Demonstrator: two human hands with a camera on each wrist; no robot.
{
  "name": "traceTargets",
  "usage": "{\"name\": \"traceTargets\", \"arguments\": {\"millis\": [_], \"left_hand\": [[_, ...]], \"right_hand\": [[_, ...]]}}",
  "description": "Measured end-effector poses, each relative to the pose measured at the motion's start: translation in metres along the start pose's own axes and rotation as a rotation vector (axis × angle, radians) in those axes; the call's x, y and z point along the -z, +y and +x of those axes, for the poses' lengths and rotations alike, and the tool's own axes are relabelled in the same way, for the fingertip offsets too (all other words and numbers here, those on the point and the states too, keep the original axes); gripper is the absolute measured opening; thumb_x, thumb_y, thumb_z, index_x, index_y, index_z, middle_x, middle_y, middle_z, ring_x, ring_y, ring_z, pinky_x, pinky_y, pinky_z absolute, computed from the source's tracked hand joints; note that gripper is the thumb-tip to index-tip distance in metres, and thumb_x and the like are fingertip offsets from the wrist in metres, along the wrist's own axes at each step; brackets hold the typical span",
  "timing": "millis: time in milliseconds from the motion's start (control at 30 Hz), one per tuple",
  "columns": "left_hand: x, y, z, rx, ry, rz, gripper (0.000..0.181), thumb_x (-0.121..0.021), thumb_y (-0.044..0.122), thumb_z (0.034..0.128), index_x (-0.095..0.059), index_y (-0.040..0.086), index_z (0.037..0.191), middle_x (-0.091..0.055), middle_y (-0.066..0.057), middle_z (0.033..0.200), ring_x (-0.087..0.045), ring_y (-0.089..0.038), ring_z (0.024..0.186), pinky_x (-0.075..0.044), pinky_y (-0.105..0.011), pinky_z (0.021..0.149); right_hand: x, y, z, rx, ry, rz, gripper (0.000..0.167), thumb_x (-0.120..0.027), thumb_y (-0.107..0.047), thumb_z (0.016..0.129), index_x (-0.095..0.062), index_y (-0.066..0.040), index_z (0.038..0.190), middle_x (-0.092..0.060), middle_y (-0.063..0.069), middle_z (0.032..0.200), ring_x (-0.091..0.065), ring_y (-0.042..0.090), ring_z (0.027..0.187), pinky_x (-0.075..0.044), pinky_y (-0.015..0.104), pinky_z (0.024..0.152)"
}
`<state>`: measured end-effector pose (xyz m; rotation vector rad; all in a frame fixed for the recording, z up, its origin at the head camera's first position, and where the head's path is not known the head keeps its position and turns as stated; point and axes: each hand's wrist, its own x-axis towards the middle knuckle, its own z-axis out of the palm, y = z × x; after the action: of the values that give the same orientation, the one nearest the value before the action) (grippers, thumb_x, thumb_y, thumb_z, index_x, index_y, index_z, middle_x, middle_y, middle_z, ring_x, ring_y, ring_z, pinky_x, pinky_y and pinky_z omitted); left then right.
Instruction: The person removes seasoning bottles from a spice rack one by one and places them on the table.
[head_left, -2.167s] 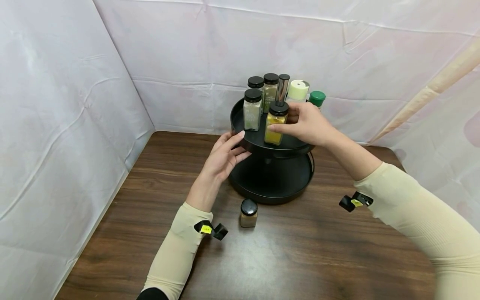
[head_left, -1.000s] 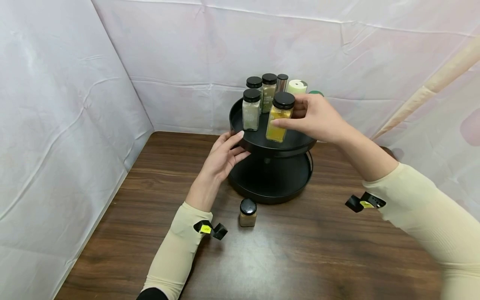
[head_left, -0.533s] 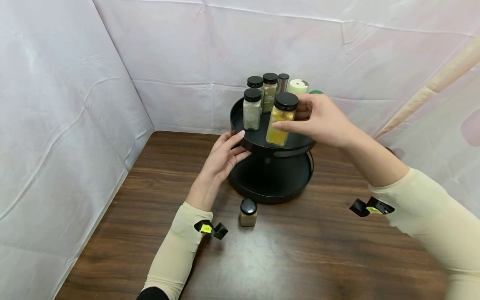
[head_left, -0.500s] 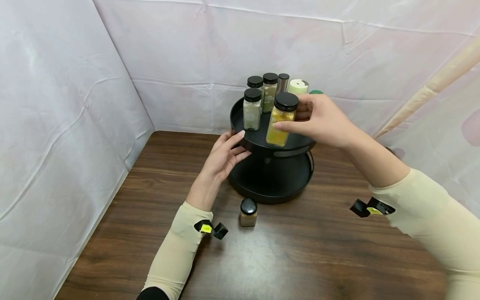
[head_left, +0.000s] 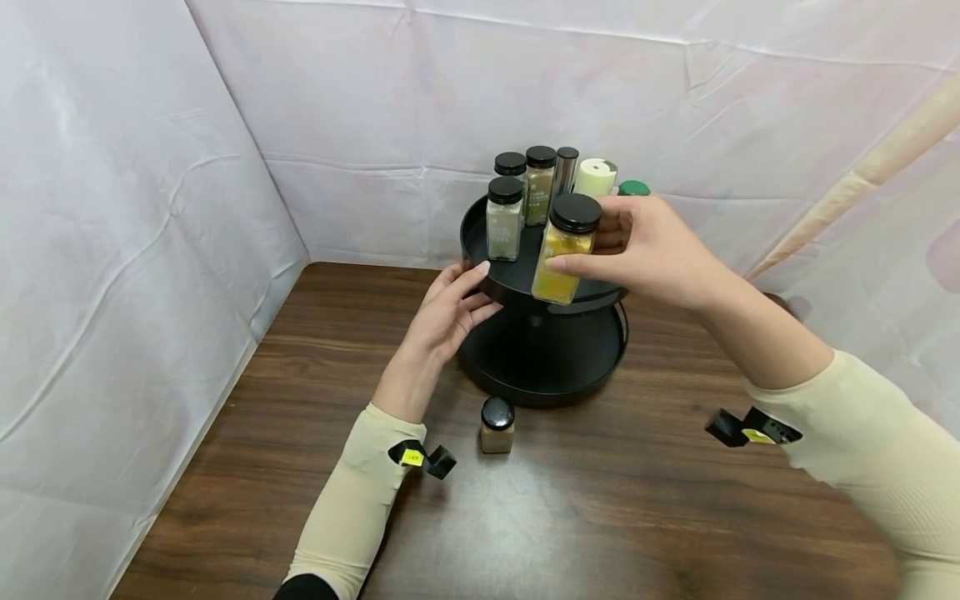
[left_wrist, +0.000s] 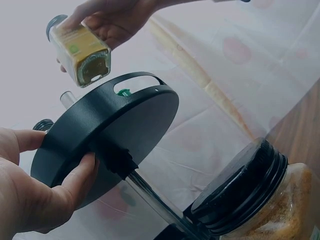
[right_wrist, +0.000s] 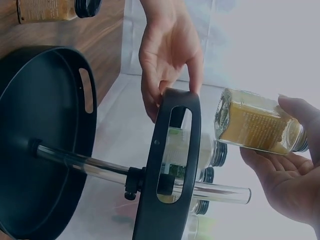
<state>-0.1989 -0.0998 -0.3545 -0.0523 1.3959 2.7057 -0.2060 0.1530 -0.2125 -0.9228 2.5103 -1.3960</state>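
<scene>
The right grip [head_left: 656, 250] holds a yellow-filled square glass jar [head_left: 566, 244], nearly upright. Lower left of it, the left grip [head_left: 442, 321] pinches the round black upper tray [head_left: 516, 292].

Gap between tiers open from front; pole [right_wrist: 95, 167] stands mid-gap. Lower tray [head_left: 540, 358] reachable from front right; small jar [head_left: 497, 432] on counter [head_left: 637, 517] in the way at front, room both sides. Upper tray [head_left: 517, 296]: left grip [head_left: 444, 315] blocks left rim, right grip [head_left: 656, 254] with yellow jar [head_left: 557, 287] crowds front right. Back packed: black-capped jars [head_left: 538, 196], metal tube [head_left: 565, 173], green cap [head_left: 634, 188].
</scene>
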Motion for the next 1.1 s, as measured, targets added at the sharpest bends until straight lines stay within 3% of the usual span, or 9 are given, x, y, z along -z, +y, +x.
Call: {"name": "traceTargets", "arguments": {"millis": [300, 533, 833, 1100], "left_hand": [[0.0, -0.001, 0.001, 0.004, 0.002, 0.004, 0.054, -0.062, 0.016, 0.1068, -0.035, 0.001, 0.152, -0.053, -0.02, 0.14, -0.064, -0.032, 0.122, -0.045, -0.053, 0.112], [0.0, -0.001, 0.0, 0.002, 0.0, 0.006, 0.053, -0.061, 0.016, 0.1069, -0.036, 0.0, 0.151, -0.054, -0.02, 0.138, -0.066, -0.028, 0.115, -0.046, -0.052, 0.111], [0.0, -0.001, 0.001, 0.001, -0.003, 0.003, 0.055, -0.061, 0.015, 0.1067, -0.034, 0.0, 0.152, -0.052, -0.021, 0.14, -0.064, -0.031, 0.121, -0.045, -0.053, 0.111], [0.002, -0.001, 0.001, 0.004, -0.002, 0.001, 0.054, -0.061, 0.015, 0.107, -0.035, 0.0, 0.151, -0.054, -0.019, 0.136, -0.066, -0.027, 0.114, -0.045, -0.052, 0.111]], "right_hand": [[-0.003, 0.0, -0.012, 0.012, -0.024, 0.05, 0.04, -0.087, -0.017, 0.091, -0.071, -0.004, 0.126, -0.078, 0.012, 0.112, -0.077, 0.022, 0.102, -0.062, 0.031, 0.086], [-0.006, 0.001, -0.017, 0.023, -0.026, 0.024, 0.038, -0.088, -0.016, 0.09, -0.072, -0.004, 0.122, -0.079, 0.01, 0.107, -0.077, 0.021, 0.099, -0.062, 0.03, 0.085], [-0.006, 0.002, -0.025, 0.016, -0.027, 0.012, 0.04, -0.088, -0.017, 0.09, -0.073, -0.007, 0.125, -0.078, 0.01, 0.109, -0.077, 0.022, 0.098, -0.062, 0.03, 0.084], [-0.008, 0.004, -0.028, 0.009, -0.035, 0.042, 0.04, -0.089, -0.014, 0.089, -0.072, -0.005, 0.125, -0.079, 0.01, 0.107, -0.077, 0.024, 0.097, -0.062, 0.032, 0.085]]}}
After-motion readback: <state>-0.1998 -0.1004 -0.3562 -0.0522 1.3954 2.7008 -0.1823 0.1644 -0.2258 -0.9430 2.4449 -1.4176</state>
